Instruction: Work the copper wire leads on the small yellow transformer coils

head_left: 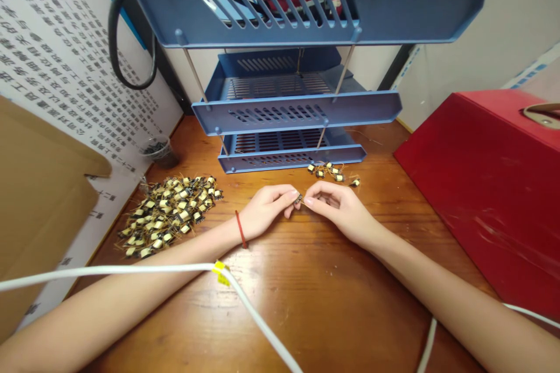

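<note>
My left hand (272,206), with a red cord round its wrist, pinches a small wire-wound coil (298,199) with dark pins. Close beside it, my right hand (336,205) has thumb and forefinger pressed together at the coil's thin wire lead; the fingers partly cover the wire. A large heap of similar coils (170,214), with yellow tape, black bases and copper-coloured leads, lies left of my hands. Several more coils (326,172) are scattered just beyond my right hand, in front of the rack.
A blue three-tier tray rack (297,113) stands at the back. To the right is a red box (481,180). A clear cup (161,151) of dark parts stands behind the heap, and cardboard (44,204) is at left. A white cable (258,309) crosses the foreground.
</note>
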`<state>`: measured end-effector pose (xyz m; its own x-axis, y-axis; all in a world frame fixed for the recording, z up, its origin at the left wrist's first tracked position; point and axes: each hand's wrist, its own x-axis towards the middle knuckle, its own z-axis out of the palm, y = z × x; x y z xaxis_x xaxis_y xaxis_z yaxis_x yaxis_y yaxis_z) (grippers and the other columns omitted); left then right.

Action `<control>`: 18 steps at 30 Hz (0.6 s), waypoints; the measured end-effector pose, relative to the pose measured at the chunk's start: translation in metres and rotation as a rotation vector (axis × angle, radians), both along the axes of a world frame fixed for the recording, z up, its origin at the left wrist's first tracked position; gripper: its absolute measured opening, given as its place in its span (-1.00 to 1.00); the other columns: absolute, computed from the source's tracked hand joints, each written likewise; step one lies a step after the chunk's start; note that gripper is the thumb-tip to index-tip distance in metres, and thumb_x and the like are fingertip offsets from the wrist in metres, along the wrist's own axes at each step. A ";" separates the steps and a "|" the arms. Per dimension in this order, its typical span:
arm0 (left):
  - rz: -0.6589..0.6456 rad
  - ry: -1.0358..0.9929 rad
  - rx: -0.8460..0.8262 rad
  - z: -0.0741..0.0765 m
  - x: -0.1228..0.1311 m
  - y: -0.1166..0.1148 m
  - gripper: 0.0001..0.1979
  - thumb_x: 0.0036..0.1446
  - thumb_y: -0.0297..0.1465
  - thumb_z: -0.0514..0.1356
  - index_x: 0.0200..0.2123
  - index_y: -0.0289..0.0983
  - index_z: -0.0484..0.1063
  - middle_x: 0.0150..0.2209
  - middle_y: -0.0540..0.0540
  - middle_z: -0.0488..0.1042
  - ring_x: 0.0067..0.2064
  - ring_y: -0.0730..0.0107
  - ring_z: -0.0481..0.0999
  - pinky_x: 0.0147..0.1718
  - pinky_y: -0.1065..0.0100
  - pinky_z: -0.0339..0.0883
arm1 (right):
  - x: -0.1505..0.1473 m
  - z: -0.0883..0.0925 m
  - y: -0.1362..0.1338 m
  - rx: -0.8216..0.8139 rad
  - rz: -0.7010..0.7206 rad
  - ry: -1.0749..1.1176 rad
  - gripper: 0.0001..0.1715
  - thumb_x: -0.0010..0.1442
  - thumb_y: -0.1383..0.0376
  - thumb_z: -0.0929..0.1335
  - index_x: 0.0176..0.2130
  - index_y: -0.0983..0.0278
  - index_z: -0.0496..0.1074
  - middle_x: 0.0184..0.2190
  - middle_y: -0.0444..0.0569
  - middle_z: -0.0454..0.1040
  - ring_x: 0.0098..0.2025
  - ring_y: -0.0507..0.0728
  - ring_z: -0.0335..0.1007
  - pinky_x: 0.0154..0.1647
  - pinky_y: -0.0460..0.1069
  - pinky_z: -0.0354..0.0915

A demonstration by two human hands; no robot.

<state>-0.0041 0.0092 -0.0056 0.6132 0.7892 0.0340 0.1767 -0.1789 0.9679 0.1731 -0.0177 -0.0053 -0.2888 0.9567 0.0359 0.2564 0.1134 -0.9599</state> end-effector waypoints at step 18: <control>0.008 0.032 0.008 -0.002 -0.001 -0.001 -0.66 0.18 -0.24 -0.03 -0.51 -0.32 0.31 -0.63 0.06 0.25 -0.49 0.48 0.26 -0.35 0.42 0.15 | -0.003 0.002 -0.002 0.031 -0.038 -0.009 -0.81 0.09 0.21 0.32 -0.43 0.29 0.38 -0.47 -0.06 0.42 -0.39 0.08 0.31 -0.30 0.01 0.25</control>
